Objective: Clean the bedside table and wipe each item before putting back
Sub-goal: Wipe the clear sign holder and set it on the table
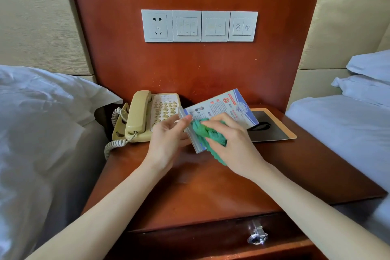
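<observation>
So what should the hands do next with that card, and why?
Probably slide the green cloth further up the sign card: the right hand presses it low while the left hand holds the edge, and the upper part looks uncovered.

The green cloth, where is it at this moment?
In the head view the green cloth is just right of centre, held by the right hand against the printed card, right of the telephone.

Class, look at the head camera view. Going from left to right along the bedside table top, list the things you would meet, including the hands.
Telephone → left hand → green cloth under the right hand on the sign card → black mat.
</observation>
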The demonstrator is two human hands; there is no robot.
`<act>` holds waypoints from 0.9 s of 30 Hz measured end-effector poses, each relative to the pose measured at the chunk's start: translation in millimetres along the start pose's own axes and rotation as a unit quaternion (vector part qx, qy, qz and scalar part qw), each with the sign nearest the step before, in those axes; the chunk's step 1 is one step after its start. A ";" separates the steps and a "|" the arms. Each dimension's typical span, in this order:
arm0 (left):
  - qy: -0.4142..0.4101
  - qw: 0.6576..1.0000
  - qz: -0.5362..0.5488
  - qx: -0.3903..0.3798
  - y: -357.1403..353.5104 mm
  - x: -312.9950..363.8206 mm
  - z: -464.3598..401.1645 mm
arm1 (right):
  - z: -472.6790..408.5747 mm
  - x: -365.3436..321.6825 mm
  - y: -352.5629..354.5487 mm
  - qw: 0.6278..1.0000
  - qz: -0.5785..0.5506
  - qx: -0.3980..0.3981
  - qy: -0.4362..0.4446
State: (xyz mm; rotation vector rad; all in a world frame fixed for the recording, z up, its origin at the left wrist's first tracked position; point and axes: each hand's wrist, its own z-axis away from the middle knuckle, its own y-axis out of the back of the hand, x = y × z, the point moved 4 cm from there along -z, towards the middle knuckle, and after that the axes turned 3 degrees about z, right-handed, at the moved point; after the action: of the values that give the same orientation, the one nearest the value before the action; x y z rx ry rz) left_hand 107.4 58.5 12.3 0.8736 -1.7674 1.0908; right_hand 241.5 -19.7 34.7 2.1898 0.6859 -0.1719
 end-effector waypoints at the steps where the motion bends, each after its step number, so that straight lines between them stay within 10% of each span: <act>1: 0.002 1.000 0.009 0.005 1.7 0.5 -0.2 | 2.4 0.5 0.2 1.000 -0.002 -0.013 0.006; 15: 0.002 1.000 -0.009 -0.023 -6.0 3.3 8.0 | -15.8 82.0 49.7 0.971 0.091 0.136 -0.176; 27: -0.007 1.000 0.006 -0.022 -1.4 0.6 7.1 | -21.9 11.5 3.8 0.995 0.068 0.077 0.022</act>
State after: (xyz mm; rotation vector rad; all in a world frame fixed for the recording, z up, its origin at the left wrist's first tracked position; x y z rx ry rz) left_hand 106.2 51.4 11.5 0.8468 -1.8026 1.0532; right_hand 250.9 -0.6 47.8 2.3851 0.5623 -0.1093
